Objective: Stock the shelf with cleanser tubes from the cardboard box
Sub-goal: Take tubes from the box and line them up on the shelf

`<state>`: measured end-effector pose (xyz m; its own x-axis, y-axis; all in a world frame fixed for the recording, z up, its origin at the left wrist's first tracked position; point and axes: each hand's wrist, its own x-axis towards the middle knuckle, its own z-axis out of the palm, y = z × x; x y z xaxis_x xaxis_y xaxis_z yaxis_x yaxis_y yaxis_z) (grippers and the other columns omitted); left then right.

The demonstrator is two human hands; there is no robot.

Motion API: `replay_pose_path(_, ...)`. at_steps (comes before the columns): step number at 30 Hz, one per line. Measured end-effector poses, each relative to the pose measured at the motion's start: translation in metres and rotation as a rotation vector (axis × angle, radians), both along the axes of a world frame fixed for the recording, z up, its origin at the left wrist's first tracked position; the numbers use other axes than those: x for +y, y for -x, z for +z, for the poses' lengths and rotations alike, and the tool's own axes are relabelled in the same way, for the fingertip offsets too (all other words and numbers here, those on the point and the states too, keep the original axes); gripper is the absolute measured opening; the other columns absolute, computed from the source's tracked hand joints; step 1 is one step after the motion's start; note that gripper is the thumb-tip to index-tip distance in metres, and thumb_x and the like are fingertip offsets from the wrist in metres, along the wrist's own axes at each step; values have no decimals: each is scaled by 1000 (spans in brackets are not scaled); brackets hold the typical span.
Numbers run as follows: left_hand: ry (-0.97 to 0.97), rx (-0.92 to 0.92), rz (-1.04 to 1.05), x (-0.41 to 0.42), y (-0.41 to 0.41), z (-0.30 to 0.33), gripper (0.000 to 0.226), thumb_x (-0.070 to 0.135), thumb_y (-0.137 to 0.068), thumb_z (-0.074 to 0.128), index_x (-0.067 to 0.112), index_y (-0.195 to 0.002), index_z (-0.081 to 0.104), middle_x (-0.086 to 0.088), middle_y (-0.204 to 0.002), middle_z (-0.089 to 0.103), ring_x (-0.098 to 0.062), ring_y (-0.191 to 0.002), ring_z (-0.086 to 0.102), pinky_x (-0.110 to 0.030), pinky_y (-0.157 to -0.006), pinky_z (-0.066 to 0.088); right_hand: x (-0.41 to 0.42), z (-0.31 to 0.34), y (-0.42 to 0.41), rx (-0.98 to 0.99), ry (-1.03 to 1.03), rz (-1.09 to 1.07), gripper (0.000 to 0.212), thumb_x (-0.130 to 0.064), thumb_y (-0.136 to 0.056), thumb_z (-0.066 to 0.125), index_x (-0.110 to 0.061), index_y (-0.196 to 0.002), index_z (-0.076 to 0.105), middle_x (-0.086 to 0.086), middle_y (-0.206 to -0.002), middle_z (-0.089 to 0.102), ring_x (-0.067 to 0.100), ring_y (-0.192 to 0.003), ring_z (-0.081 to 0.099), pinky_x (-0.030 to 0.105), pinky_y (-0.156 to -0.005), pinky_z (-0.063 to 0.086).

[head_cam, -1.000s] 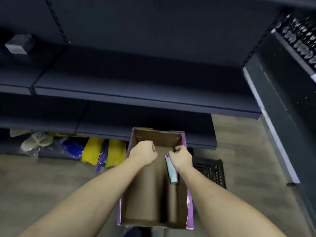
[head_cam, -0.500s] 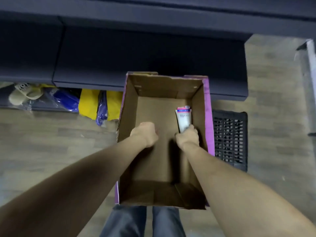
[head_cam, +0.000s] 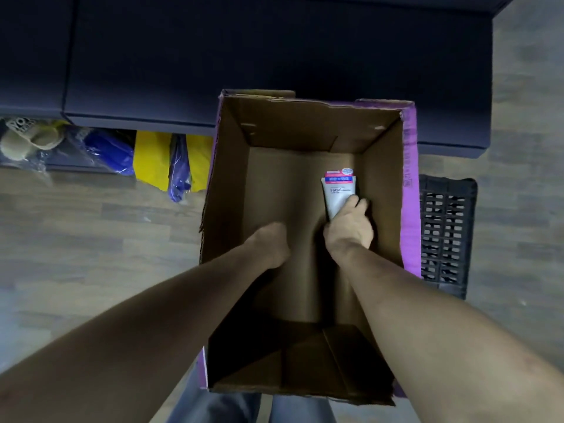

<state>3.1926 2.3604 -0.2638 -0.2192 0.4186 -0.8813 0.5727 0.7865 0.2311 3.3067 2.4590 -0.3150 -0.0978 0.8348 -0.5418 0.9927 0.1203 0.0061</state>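
Note:
An open cardboard box [head_cam: 227, 190] with purple outer sides stands on the floor below me. Both my arms reach down into it. My right hand [head_cam: 349, 228] is closed around the lower end of a white cleanser tube [head_cam: 337, 190] with a red and blue label, near the box's right wall. My left hand [head_cam: 271, 244] is curled shut low in the middle of the box, and I see nothing in it. The dark shelf [head_cam: 274, 56] runs across the top of the view, beyond the box.
A black plastic crate [head_cam: 444, 236] lies on the wooden floor right of the box. Yellow and blue plastic-wrapped packs [head_cam: 152, 158] and beige slippers [head_cam: 27, 137] sit under the shelf at left. My legs show below the box.
My view has tilted from the shelves down into the box. Both hands have gone deeper into the box, the right one still holding the tube.

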Motion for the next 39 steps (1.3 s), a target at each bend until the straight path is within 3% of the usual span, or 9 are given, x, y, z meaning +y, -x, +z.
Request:
replay_pose_path(3,8,15,23,-1,-2,-4,24,27,-94,54,15,-114,61,-8,-114,62,-25,-101,61,-30,-72,44,2,-2,0,40,42,7,68,-23,-86,68,-8,-140,28,13,-126,51,30,-105,62,31,-72,42)
replay_pose_path(6,12,22,21,-1,-3,1,27,26,-95,54,13,-118,61,-9,-117,62,-26,-107,60,-29,-76,44,2,4,-3,142,162,-134,76,-34,-75,78,-14,-130,30,12,-112,60,32,-95,66,34,-79,54)
replay_pose_path(9,-15,58,18,5,0,15,25,26,-95,54,13,-115,62,-9,-116,62,-24,-103,60,-28,-74,44,1,22,-1,226,233,-295,74,-41,-71,81,-14,-121,34,6,-109,60,26,-81,66,33,-73,54)
replay_pose_path(13,-39,153,-1,19,7,47,32,33,-92,56,17,-119,62,-8,-121,60,-25,-107,60,-31,-80,50,-1,57,7,280,166,-173,77,-39,-72,79,-11,-130,37,8,-126,50,31,-106,62,35,-81,48)
replay_pose_path(17,-110,217,42,23,11,83,35,34,-90,54,14,-117,64,-10,-122,61,-29,-112,60,-34,-92,51,-2,97,13,426,104,-105,76,-40,-67,76,-15,-128,37,5,-122,51,32,-99,62,35,-78,50)
replay_pose_path(24,-219,342,110,18,12,153,31,25,-89,51,15,-116,63,-8,-122,62,-29,-111,60,-34,-92,50,-10,172,8,679,41,-55,62,-46,-60,69,-37,-113,38,-11,-108,56,23,-83,67,40,-73,57)
replay_pose_path(26,-261,395,122,16,13,173,31,25,-87,53,17,-116,60,-5,-121,61,-27,-110,60,-35,-89,51,-10,192,8,709,-22,7,58,-42,-59,70,-37,-110,40,-11,-103,56,20,-88,61,39,-70,56)
replay_pose_path(35,-479,670,144,4,19,281,31,25,-84,60,19,-114,60,-2,-110,63,-22,-100,61,-35,-81,55,-7,298,11,866,-152,83,71,-29,-69,75,-37,-131,40,-7,-111,51,20,-100,57,36,-76,53)
replay_pose_path(39,-563,721,170,-1,36,343,31,22,-83,59,19,-114,61,-2,-113,63,-24,-102,61,-33,-79,50,-1,359,24,928,-277,129,79,-36,-71,80,-33,-137,36,-5,-115,50,20,-104,57,35,-78,53)
